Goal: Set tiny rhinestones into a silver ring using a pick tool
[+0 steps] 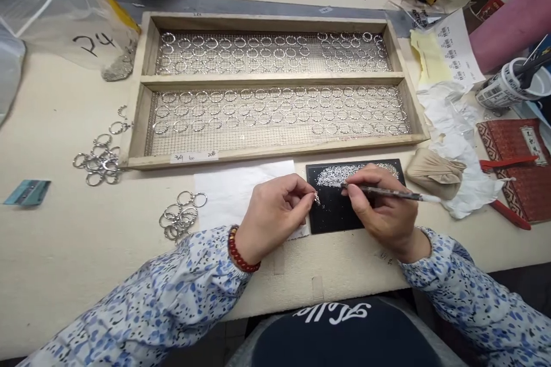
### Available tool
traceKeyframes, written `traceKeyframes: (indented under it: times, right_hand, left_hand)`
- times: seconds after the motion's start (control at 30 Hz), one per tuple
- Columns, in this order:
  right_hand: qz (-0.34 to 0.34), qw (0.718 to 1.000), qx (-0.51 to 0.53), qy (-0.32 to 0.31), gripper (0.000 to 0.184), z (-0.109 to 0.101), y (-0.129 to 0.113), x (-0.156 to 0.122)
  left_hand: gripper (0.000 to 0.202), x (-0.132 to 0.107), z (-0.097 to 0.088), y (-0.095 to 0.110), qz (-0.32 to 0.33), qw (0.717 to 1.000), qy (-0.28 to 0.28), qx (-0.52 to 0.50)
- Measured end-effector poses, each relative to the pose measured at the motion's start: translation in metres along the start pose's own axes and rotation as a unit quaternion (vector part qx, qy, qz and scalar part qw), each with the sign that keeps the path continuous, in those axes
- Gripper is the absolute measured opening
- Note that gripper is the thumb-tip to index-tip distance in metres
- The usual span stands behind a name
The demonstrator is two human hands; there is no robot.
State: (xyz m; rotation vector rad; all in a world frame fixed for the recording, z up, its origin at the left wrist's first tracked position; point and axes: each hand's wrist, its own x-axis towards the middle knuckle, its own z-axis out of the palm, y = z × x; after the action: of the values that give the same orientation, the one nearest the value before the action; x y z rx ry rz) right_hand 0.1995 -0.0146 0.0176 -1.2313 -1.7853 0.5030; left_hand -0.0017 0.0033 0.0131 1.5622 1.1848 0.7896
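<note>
Nearest, between five and six o'clock, is a dark top (327, 341) with white lettering; blue-and-white sleeves (163, 292) reach in from seven and four o'clock. The left hand (275, 206), with a red bracelet (236, 255) at the wrist, is at six o'clock, close to the middle. Its grip is pinched on a small shiny piece (317, 199), mostly hidden by the fingertips, at the left edge of a black tray (336, 217). The right hand (385, 218), at four o'clock, has its grip wrapped round a pen-like tool (387, 191), tip pointing toward nine o'clock; whether it touches the tiny silvery beads (333, 175) spread along the tray's far side, I cannot tell.

The tray lies on a pale counter (51, 275), beside a white cloth (228, 189). Loose rings (178, 218) lie heaped at eight o'clock, with another heap at nine. Red-handled pliers (510, 215) and a red book (508, 143) sit around three o'clock.

Beyond, at twelve, a wooden frame (275, 79) holds rows of rings on mesh in two compartments. A clear bag (86, 40) stands at ten o'clock, a pink roll (510, 23) at two.
</note>
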Motion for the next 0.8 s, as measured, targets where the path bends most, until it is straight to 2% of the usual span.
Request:
traceKeyframes:
  times: [0.2, 0.43, 0.8]
  right_hand:
    - [-0.049, 0.997, -0.043, -0.031, 0.014, 0.0029, 0.0047, 0.0035]
    - [-0.022, 0.999, 0.009, -0.045, 0.018, -0.0007, 0.003, 0.0017]
    - [-0.032, 0.999, -0.011, -0.039, 0.015, 0.0017, 0.0042, 0.0004]
  left_hand:
    - [0.007, -0.0006, 0.0007, -0.0001, 0.012, 1.0, 0.007, 0.015]
    - [0.007, -0.0019, 0.0009, -0.0016, 0.027, 0.999, 0.011, 0.023]
    - [0.007, -0.0008, 0.0006, -0.0024, 0.047, 0.998, 0.014, 0.04]
